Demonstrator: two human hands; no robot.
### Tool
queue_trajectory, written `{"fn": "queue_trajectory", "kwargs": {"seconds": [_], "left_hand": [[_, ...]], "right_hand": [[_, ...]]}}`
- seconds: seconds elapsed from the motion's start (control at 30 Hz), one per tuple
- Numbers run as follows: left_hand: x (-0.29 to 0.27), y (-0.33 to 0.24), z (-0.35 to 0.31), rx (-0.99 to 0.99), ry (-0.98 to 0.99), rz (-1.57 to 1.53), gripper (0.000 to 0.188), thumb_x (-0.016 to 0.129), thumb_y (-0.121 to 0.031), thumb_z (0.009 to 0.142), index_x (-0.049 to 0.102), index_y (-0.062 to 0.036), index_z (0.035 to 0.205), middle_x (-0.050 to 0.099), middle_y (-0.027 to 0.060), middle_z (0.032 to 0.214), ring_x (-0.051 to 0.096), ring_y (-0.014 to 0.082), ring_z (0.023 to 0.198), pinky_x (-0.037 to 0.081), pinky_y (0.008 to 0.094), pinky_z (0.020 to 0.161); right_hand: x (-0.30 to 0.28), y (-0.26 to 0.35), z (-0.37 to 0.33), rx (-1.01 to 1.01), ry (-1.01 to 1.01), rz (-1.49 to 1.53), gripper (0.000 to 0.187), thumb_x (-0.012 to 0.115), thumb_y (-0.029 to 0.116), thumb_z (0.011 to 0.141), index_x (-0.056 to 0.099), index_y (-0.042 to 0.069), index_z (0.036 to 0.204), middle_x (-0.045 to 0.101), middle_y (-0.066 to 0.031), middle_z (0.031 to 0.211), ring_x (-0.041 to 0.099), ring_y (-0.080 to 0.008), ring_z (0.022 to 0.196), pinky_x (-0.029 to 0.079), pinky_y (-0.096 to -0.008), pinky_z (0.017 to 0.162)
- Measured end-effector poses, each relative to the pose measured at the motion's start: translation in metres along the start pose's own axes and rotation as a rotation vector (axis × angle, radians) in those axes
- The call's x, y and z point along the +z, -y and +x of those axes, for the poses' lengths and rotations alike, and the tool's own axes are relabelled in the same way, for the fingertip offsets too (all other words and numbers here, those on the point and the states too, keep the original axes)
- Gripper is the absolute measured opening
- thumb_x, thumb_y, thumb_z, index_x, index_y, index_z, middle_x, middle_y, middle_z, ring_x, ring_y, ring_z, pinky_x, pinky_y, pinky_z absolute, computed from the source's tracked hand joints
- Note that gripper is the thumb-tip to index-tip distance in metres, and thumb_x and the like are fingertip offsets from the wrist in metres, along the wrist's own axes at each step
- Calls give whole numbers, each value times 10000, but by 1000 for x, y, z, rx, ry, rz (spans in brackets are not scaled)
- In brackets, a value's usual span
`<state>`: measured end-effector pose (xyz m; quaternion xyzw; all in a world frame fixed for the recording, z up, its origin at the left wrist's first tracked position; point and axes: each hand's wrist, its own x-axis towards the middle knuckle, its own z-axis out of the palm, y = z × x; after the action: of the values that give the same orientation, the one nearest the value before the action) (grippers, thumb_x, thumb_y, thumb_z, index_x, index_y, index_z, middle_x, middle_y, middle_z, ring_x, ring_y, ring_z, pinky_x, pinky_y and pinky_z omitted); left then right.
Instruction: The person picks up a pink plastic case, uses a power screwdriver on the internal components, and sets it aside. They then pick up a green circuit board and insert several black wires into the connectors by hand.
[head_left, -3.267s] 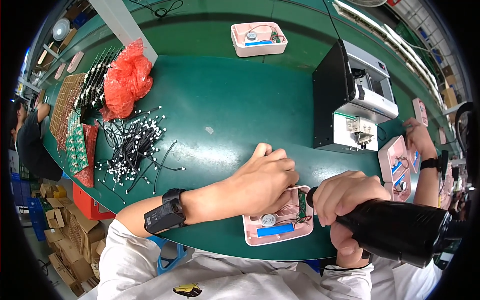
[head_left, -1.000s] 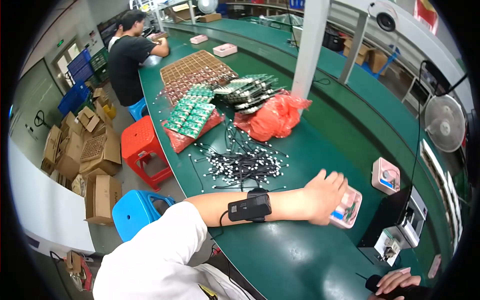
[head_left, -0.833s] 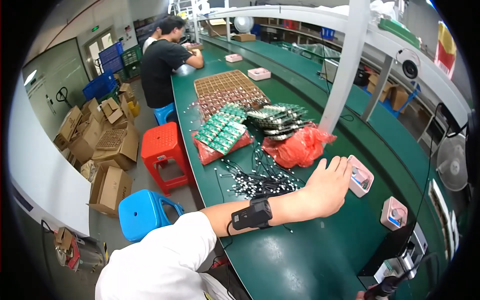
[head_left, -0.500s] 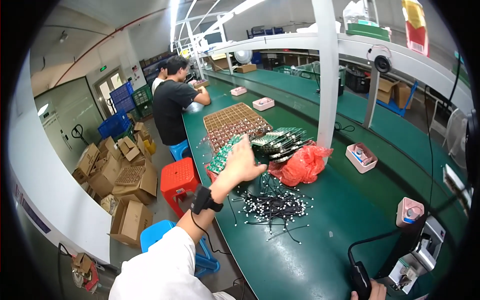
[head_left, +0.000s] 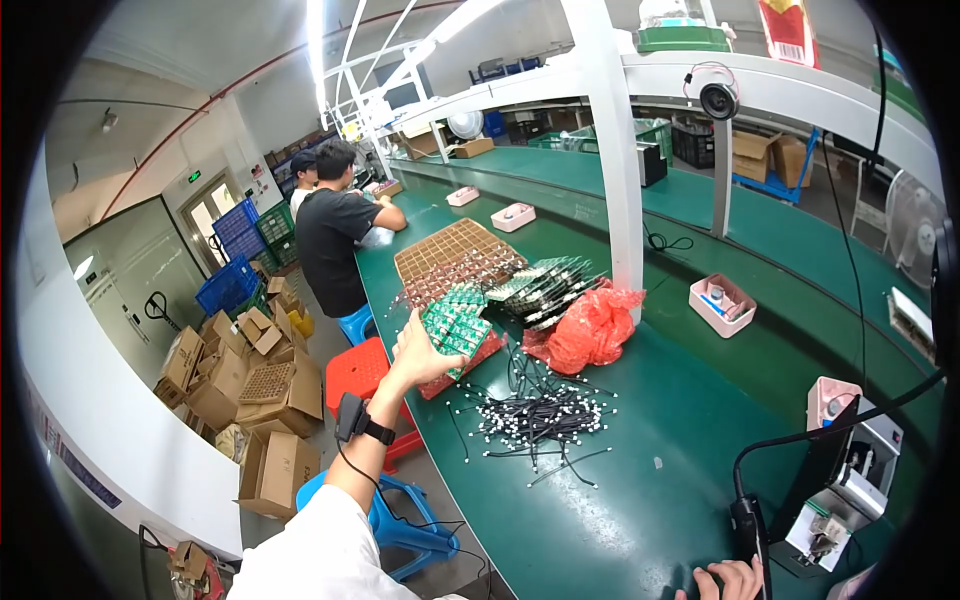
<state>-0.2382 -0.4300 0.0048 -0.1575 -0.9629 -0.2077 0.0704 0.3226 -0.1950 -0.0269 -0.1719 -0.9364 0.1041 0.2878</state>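
Standing by a long green desk (head_left: 700, 500) that curves off toward 12 o'clock, factory floor all around. The person's left hand (head_left: 420, 352) is stretched out to about 10 o'clock, fingers spread open, touching the near edge of a stack of green circuit boards (head_left: 455, 328) sitting on a red tray at the desk's left edge. It's not gripping anything as far as I can see.

The right hand (head_left: 722, 582) is barely in view down at 5 o'clock, only the knuckles show, just beside a black cable (head_left: 800, 440); can't tell whether it's open or closed.

Just right of the boards there's a messy heap of black wires with white ends (head_left: 535, 415), and behind that a crumpled red plastic bag (head_left: 585, 328) against a white post (head_left: 620, 150). Further back sits a brown gridded tray (head_left: 450, 252). A pink tray (head_left: 722, 303) sits at 2 o'clock, and a small grey-and-white machine (head_left: 850, 480) at 4 o'clock.

A co-worker in a black shirt (head_left: 335, 245) is seated farther up at 11 o'clock. On the floor left of the desk: a red stool (head_left: 360, 375), a blue stool (head_left: 400, 520), cardboard boxes (head_left: 250, 390) and blue crates (head_left: 230, 260).
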Motion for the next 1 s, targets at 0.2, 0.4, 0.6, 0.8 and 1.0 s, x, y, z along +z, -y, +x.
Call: {"fn": "queue_trajectory", "kwargs": {"seconds": [0.2, 0.4, 0.6, 0.8, 1.0], "left_hand": [[-21, -13, -37, 174, -295, 31, 1381, 965, -448, 607, 174, 26, 1635, 407, 310, 1569, 421, 446, 1467, 333, 510, 1251], [-14, -143, -173, 938, 373, -381, 1271, 953, -390, 617, 262, 65, 1582, 339, 327, 1591, 364, 464, 1490, 272, 546, 1270], [47, -183, -277, 1262, 821, -411, 1187, 934, -363, 701, 272, 52, 1594, 275, 333, 1650, 283, 457, 1569, 231, 605, 1284], [45, -177, -220, 1127, 568, -311, 797, 863, -259, 857, 476, 2, 1503, 515, 227, 1486, 486, 428, 1388, 372, 518, 1198], [38, -135, -181, 881, 287, -47, 457, 798, -116, 891, 613, -6, 1295, 604, 180, 1255, 551, 395, 1179, 448, 466, 1042]], "right_hand": [[-3, 0, 1, -43, -54, 49, 322, 751, 98, 876, 699, 20, 1184, 685, -164, 1158, 645, -421, 1096, 493, -577, 1093], [19, 1, -17, 449, -59, 806, 205, 718, 33, 939, 702, -11, 1138, 684, -191, 1110, 694, -351, 968, 578, -418, 894], [41, 7, -9, 643, -168, 737, 177, 775, 84, 918, 678, 2, 1041, 655, -143, 956, 657, -242, 783, 523, -332, 697], [33, 8, -10, 331, -51, 237, 321, 811, 57, 753, 702, 40, 1054, 602, -102, 1043, 650, -258, 767, 484, -356, 605], [31, 11, -9, 424, -14, 268, 273, 818, 68, 759, 705, 51, 1006, 596, -108, 1007, 647, -281, 756, 497, -392, 617]]}}
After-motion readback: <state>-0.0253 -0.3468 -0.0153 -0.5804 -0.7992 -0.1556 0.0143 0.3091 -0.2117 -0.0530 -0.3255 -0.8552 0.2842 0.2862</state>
